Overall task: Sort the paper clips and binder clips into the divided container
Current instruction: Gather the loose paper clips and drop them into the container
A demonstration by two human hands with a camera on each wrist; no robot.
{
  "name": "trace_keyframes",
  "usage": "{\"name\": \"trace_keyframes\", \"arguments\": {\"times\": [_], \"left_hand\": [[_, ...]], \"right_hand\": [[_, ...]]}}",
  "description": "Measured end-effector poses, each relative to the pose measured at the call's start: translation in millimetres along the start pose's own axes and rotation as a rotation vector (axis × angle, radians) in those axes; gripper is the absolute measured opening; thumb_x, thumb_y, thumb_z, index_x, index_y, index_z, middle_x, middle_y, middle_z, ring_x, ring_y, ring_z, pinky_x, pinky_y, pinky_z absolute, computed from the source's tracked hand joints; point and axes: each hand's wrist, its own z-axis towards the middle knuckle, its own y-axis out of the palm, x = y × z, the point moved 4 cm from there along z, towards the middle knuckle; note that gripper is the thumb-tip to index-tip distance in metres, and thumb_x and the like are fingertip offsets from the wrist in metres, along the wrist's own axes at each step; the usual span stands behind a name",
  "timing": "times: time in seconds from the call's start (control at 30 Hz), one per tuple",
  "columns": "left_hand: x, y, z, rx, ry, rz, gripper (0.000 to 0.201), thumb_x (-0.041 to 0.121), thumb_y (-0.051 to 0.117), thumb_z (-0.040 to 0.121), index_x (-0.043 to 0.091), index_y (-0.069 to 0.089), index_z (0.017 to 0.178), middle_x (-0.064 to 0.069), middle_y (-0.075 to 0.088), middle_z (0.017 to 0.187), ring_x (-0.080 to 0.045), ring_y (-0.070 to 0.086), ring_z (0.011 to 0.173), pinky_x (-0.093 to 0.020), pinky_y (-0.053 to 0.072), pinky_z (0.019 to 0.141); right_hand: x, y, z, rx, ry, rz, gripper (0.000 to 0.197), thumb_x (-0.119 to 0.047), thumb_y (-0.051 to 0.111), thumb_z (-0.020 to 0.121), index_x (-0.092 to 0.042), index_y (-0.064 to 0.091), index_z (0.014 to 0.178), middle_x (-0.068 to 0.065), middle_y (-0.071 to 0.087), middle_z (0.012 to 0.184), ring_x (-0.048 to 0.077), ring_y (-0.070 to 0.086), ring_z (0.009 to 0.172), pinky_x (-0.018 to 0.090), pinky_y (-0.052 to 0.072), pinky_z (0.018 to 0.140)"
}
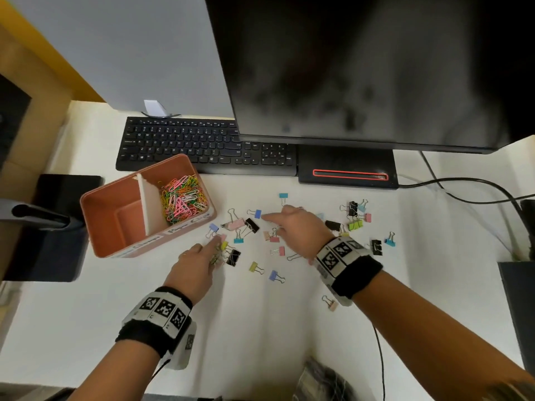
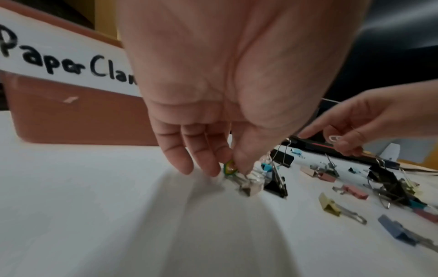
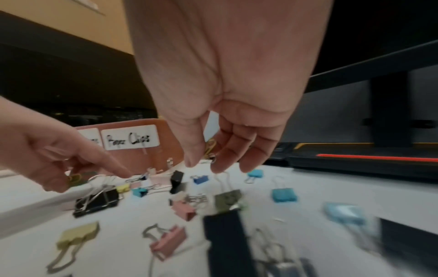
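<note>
Your left hand (image 2: 227, 105) pinches paper clips (image 2: 229, 167) bound for the box (image 1: 115, 204), while your right hand (image 1: 292, 227) pinches another off the surface (image 1: 260, 328).

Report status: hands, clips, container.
Left hand pinches a paper clip. Right hand holds paper clips. Binder clips scattered; container binder side empty.

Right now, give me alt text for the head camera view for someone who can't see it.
Two hands reach over a white desk strewn with colourful binder clips: the left hand pinches small clips while the right hand points across the pile. At left stands a divided container, one compartment full of paper clips, the other empty; behind are a keyboard and monitor.
</note>
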Motion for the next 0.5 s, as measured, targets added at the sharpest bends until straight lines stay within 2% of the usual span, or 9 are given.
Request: {"name": "trace_keyframes", "arguments": {"times": [0.07,0.13,0.2,0.3,0.37,0.4,0.5], "left_hand": [[1.5,5.0,-1.0,-0.046,0.045,-0.017,0.067,0.009,0.043,0.088,0.039,0.017,0.143,-0.008,0.052,0.097,-0.030,0.053,0.093,-0.043,0.048,0.082],[1.7,7.5,-4.1,-0.065,0.076,-0.037,0.066,0.011,0.043,0.089,0.039,0.017,0.143,-0.008,0.053,0.104,-0.030,0.053,0.099,-0.042,0.047,0.086],[-3.7,4.9,-7.6,-0.036,0.051,-0.089,0.064,0.013,0.044,0.090,0.034,0.015,0.144,-0.009,0.055,0.108,-0.031,0.053,0.103,-0.043,0.046,0.089],[-20.3,-3.0,-13.6,0.029,-0.036,-0.161,0.065,0.014,0.046,0.090,0.023,0.013,0.145,-0.010,0.058,0.108,-0.031,0.055,0.101,-0.043,0.046,0.089],[-29.3,-4.1,-17.5,0.017,-0.047,-0.153,0.065,0.014,0.046,0.090,0.020,0.013,0.145,-0.010,0.059,0.105,-0.029,0.056,0.097,-0.042,0.047,0.087],[-32.2,-3.7,-18.8,-0.001,-0.040,-0.147,0.064,0.014,0.046,0.090,0.022,0.014,0.145,-0.010,0.059,0.105,-0.029,0.057,0.097,-0.041,0.047,0.087],[-34.7,0.4,-19.3,-0.076,0.024,-0.111,0.063,0.015,0.044,0.090,0.035,0.017,0.143,-0.009,0.057,0.107,-0.028,0.056,0.098,-0.039,0.048,0.085]], "right_hand": [[-15.0,9.1,8.3,-0.075,-0.030,-0.098,0.051,-0.005,0.047,0.088,-0.032,0.045,0.132,0.007,0.053,0.104,0.027,0.059,0.089,0.036,0.054,0.074],[-13.3,12.4,9.5,-0.102,0.008,-0.204,0.051,-0.005,0.052,0.087,-0.029,0.045,0.132,0.008,0.053,0.109,0.027,0.057,0.095,0.036,0.051,0.078],[-1.1,11.4,2.6,-0.105,0.105,-0.178,0.049,-0.006,0.048,0.090,-0.027,0.044,0.134,0.008,0.052,0.114,0.025,0.056,0.099,0.032,0.049,0.079],[9.7,3.5,-8.7,0.000,0.178,-0.155,0.045,-0.006,0.041,0.092,-0.026,0.045,0.132,0.007,0.051,0.113,0.023,0.058,0.090,0.028,0.049,0.066],[-2.9,1.2,-7.5,0.075,0.116,-0.139,0.047,-0.007,0.045,0.091,-0.030,0.043,0.133,0.005,0.052,0.105,0.021,0.059,0.083,0.030,0.053,0.067],[-13.8,3.4,-3.4,0.068,0.061,-0.119,0.051,-0.007,0.047,0.091,-0.033,0.041,0.134,0.004,0.051,0.100,0.021,0.057,0.080,0.032,0.053,0.068],[-36.6,17.6,10.8,-0.012,-0.049,-0.156,0.056,-0.005,0.040,0.091,-0.040,0.038,0.134,-0.001,0.040,0.090,0.019,0.044,0.072,0.031,0.043,0.062]]}}
